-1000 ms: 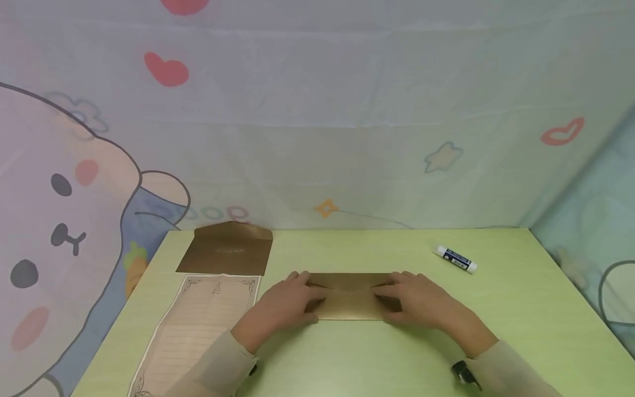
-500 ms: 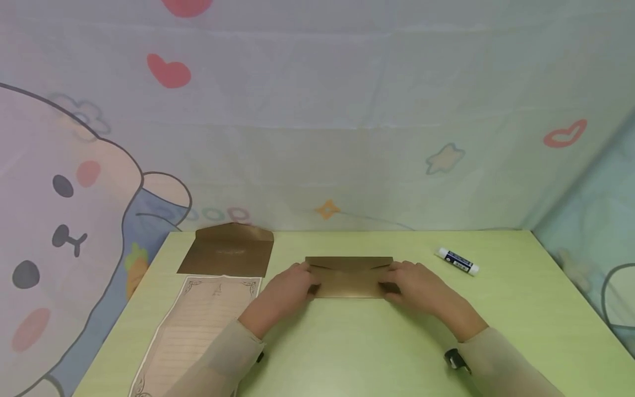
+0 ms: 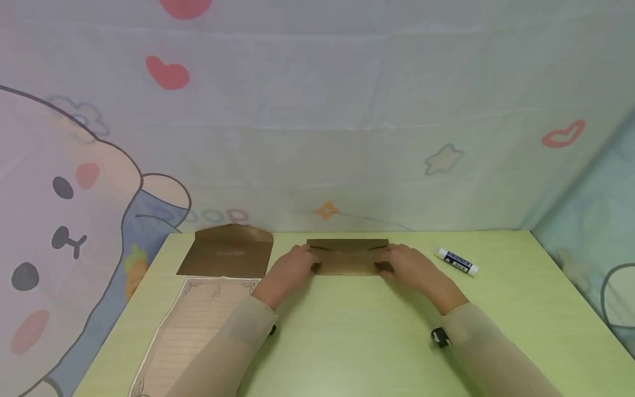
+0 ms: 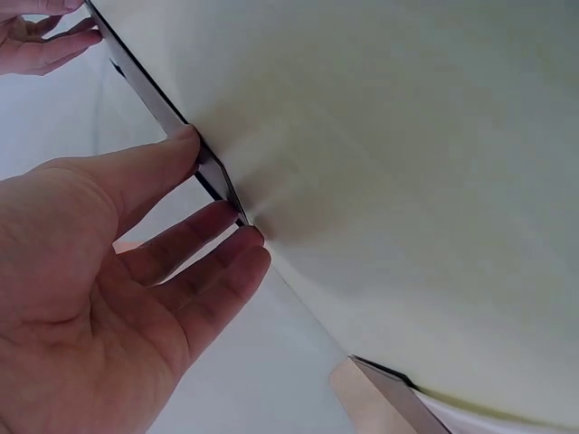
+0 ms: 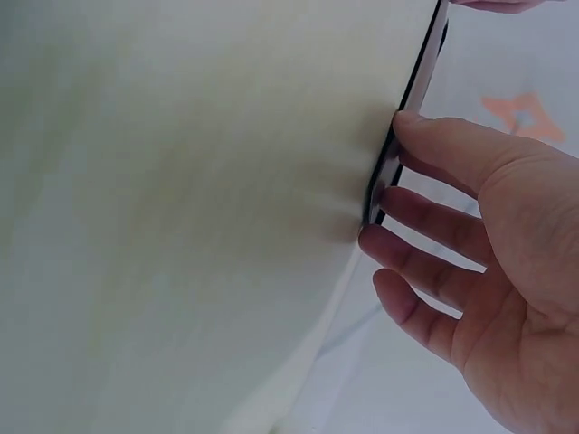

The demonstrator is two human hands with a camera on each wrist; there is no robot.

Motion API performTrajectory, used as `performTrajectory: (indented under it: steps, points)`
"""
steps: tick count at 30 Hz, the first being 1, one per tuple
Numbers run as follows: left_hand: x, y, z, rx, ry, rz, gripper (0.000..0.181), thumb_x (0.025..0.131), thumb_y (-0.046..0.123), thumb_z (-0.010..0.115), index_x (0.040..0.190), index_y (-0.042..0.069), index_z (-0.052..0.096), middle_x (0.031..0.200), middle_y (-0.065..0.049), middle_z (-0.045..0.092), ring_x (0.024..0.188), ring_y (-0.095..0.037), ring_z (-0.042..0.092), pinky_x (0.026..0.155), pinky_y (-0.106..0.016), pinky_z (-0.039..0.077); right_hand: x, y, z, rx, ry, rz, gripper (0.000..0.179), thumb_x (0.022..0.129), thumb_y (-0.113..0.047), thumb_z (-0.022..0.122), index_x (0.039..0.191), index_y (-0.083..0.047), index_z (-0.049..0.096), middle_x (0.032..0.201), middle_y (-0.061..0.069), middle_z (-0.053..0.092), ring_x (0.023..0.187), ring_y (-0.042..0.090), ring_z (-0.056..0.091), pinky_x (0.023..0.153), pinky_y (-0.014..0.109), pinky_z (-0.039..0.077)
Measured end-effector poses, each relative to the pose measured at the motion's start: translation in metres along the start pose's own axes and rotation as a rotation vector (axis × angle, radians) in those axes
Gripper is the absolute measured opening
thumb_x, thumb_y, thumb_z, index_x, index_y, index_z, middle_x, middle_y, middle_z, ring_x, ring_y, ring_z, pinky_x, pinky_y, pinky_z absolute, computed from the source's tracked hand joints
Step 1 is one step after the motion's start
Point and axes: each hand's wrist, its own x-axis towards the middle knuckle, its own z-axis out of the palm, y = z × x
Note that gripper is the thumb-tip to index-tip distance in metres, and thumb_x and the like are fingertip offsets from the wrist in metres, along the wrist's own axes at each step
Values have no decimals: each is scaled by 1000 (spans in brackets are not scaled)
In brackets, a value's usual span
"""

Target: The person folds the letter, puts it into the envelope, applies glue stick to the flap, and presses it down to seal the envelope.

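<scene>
A brown-gold envelope (image 3: 349, 263) lies near the table's back edge, its flap side up and its long side facing me. My left hand (image 3: 290, 271) grips its left end; in the left wrist view the thumb and fingertips of that hand (image 4: 136, 262) close on the envelope's thin edge (image 4: 149, 95). At the opposite end my right hand (image 3: 419, 271) holds it the same way. The right wrist view shows the right thumb and fingers (image 5: 488, 217) about the dark edge of the envelope (image 5: 421, 77). The fingers partly hide both short ends.
At the back left lies another brown envelope (image 3: 225, 262) with its flap spread. In front of it is a bordered, lined sheet of letter paper (image 3: 198, 320), partly under the left sleeve. A glue stick (image 3: 456, 261) lies at the back right. A printed curtain (image 3: 347, 138) hangs behind the table.
Both hands have slid the envelope away from me, toward the table's back edge, keeping hold of its ends. The other envelope, the paper and the glue stick have stayed in place.
</scene>
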Motion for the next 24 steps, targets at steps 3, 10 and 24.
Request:
performTrajectory:
  steps: [3, 10, 24]
  points:
    - [6, -1, -2, 0, -16, -16, 28, 100, 0, 71, 124, 12, 78, 123, -14, 65, 114, -35, 60, 91, -46, 57, 4, 4, 1, 21, 10, -3, 10, 95, -9, 81, 103, -11, 77, 101, 6, 72, 96, 30, 68, 81, 48, 58]
    - [15, -5, -1, -7, -9, -20, 26, 101, 0, 69, 122, 12, 79, 116, -12, 65, 104, -32, 57, 87, -43, 55, 8, 11, 2, 13, 1, 28, 25, 97, -10, 78, 122, -6, 77, 117, 14, 72, 109, 37, 68, 92, 53, 57]
    - [-1, -7, -10, -91, 18, -57, 35, 101, 12, 74, 135, 12, 70, 134, -14, 61, 121, -36, 61, 96, -48, 56, 2, 1, -6, -8, 17, 100, 34, 97, -18, 80, 129, -7, 73, 122, 15, 67, 110, 39, 65, 93, 56, 55]
